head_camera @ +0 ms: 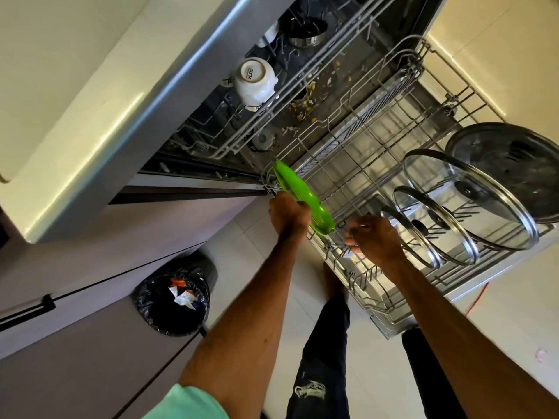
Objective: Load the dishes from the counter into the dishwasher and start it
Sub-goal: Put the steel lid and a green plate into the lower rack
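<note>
A bright green plastic plate stands on edge at the near left corner of the pulled-out lower rack of the open dishwasher. My left hand grips the plate's lower rim. My right hand is just to the right, its fingers curled round the rack's front wires. In the rack stand two glass lids, the larger lid and a smaller lid, with a dark pan behind them. White cups and a steel bowl sit upside down in the upper rack.
Food scraps lie on the dishwasher floor under the upper rack. A black-lined waste bin stands on the floor to the left, beside the cabinet fronts. The counter edge overhangs on the left. My legs are below the rack.
</note>
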Motion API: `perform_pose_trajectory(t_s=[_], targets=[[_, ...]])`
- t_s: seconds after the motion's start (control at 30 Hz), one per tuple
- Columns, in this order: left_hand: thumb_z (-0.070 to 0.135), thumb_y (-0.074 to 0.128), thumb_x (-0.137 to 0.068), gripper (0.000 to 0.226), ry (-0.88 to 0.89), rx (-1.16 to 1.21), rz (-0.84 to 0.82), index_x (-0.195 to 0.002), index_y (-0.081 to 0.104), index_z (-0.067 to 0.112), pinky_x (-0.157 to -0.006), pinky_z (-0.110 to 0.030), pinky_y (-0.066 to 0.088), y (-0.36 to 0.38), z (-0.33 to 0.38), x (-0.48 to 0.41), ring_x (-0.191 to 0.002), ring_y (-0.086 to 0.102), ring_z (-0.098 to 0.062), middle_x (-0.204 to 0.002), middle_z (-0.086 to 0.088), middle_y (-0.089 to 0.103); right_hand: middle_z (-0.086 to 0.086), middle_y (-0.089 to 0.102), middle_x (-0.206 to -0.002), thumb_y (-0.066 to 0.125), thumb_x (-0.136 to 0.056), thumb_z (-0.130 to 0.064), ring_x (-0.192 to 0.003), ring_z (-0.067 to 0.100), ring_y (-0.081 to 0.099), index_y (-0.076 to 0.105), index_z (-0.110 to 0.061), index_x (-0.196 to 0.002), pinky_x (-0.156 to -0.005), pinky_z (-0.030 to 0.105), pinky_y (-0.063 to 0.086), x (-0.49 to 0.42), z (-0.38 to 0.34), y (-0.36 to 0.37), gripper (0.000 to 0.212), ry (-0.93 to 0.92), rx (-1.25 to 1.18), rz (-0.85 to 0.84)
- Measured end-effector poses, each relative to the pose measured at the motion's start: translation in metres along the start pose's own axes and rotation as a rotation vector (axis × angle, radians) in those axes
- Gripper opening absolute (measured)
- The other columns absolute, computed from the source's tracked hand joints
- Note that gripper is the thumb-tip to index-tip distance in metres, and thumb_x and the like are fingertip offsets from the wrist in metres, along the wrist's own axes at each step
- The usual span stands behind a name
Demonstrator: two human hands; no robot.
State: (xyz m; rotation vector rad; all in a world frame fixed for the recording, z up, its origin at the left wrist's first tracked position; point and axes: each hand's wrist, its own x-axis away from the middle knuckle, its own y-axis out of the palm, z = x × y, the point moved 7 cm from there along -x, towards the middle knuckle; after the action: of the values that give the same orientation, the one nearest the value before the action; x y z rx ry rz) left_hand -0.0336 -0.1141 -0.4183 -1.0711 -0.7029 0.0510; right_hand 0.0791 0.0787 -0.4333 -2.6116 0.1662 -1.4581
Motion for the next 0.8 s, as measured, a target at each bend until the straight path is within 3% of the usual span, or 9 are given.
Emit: perform_pose_trajectory(t_s=[0.13,0.3,0.43,0.57,0.67,0.8], targets=[[0.011,0.068,-0.078,0.020,0.046,0.001,-0.027,-0.094,0.064,0.001,-0.064,-0.046,0.062,0.006,0.011,-0.009,-0.081,0.073,-0.033,-0.091,-0.019,0.073,0.011,0.077,-0.083,0.053,-0.076,-0.022,-0.083,0.032,0.075,0.073,-0.030,-0.071,-0.086,0.058,0.058,0.010,-0.009,-0.003,0.021,0.017,-0.047,0.006],[0.021,0.069,-0.092,0.033,0.115,-0.014,-0.083,-0.112,0.067,-0.005,-0.080,-0.042,0.060,0.009,0.035,-0.022,-0.102,0.071,-0.034,-0.109,-0.023,0.072,0.012,0.076,-0.080,0.053,-0.081,-0.015,-0.081,0.035,0.075,0.074,-0.031,-0.071,-0.080,0.058,0.060,0.008,-0.009,-0.002,0.028,0.028,-0.046,-0.016],[0.024,0.078,-0.086,0.037,0.006,0.074,-0.183,-0.107,0.069,-0.006,-0.073,-0.037,0.062,0.020,0.033,-0.036,-0.090,0.075,-0.030,-0.105,-0.021,0.074,0.013,0.075,-0.078,0.054,-0.064,-0.020,-0.083,0.040,0.074,0.072,-0.024,-0.068,-0.077,0.050,0.060,0.010,-0.020,0.002,0.019,0.025,-0.079,-0.025],[0.011,0.088,-0.073,0.058,-0.153,0.164,-0.292,-0.119,0.059,-0.008,-0.079,-0.030,0.061,0.044,0.023,-0.019,-0.101,0.072,-0.028,-0.118,-0.014,0.070,0.015,0.076,-0.080,0.054,-0.079,-0.009,-0.083,0.041,0.075,0.071,-0.019,-0.072,-0.080,0.063,0.058,0.009,-0.020,0.001,0.021,0.017,-0.051,-0.025],[0.012,0.093,-0.065,0.070,-0.186,0.206,-0.285,-0.121,0.058,-0.010,-0.077,-0.040,0.063,0.058,0.021,-0.002,-0.099,0.073,-0.031,-0.120,-0.026,0.067,0.011,0.076,-0.082,0.056,-0.087,-0.005,-0.081,0.032,0.076,0.067,-0.022,-0.083,-0.081,0.059,0.059,0.005,-0.012,0.002,0.020,0.034,-0.038,-0.019],[0.013,0.085,-0.075,0.045,-0.113,0.243,-0.228,-0.106,0.065,-0.012,-0.071,-0.045,0.063,0.062,0.018,0.000,-0.089,0.074,-0.037,-0.102,-0.025,0.072,0.013,0.077,-0.085,0.057,-0.087,-0.006,-0.080,0.030,0.076,0.066,-0.022,-0.093,-0.082,0.055,0.061,0.003,-0.009,0.004,0.020,0.026,-0.027,-0.023]])
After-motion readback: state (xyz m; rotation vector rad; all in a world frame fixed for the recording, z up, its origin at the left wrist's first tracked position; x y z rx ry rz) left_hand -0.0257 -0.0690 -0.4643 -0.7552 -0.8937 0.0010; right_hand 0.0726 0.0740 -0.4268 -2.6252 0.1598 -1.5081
